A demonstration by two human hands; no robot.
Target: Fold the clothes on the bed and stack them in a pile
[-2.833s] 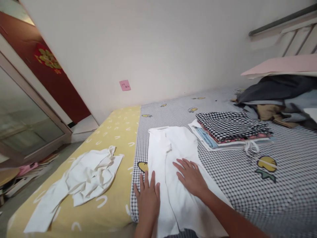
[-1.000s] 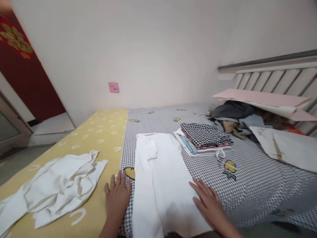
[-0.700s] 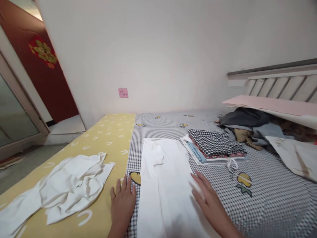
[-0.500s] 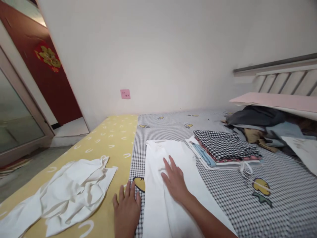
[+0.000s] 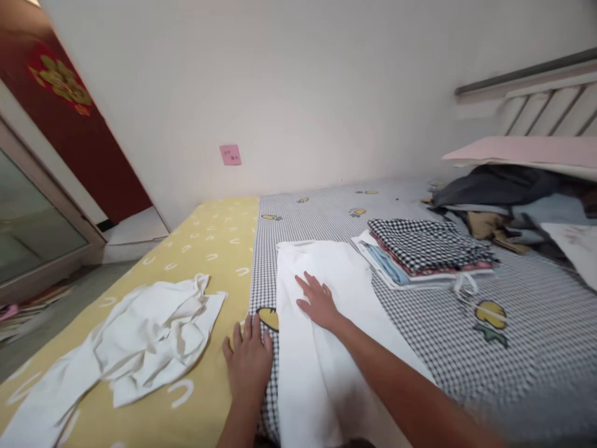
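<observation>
Flat garment white; sheet yellow, white arcs; folded cloth black-and-white check; heap seemingly charcoal, brown, blue-grey.

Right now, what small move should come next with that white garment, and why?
Probably a smoothing stroke of the right hand down the white garment: that hand is spread near the top, a long edge runs below it, and the left hand lies alongside.
</observation>
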